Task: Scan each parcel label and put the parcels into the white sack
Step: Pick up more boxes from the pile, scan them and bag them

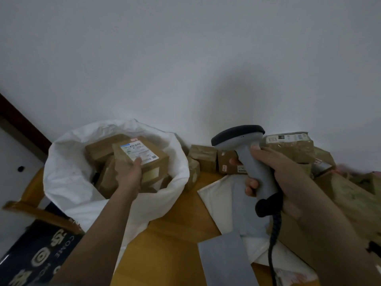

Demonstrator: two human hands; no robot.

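Note:
The white sack (68, 178) stands open at the left with several brown parcels inside. My left hand (128, 172) grips a brown cardboard parcel (152, 162) with a white label on top, holding it over the sack's mouth. My right hand (288, 182) grips the handle of a grey barcode scanner (241, 139), whose dark head points left; its black coiled cable (275, 234) hangs down. More brown parcels (206, 159) lie in a pile against the wall behind and to the right of the scanner.
A wooden table top (175, 234) carries white and grey plastic mailers (224, 263) in front of me. A taped parcel (290, 147) with a label sits atop the right pile. A dark printed box (39, 259) lies at lower left.

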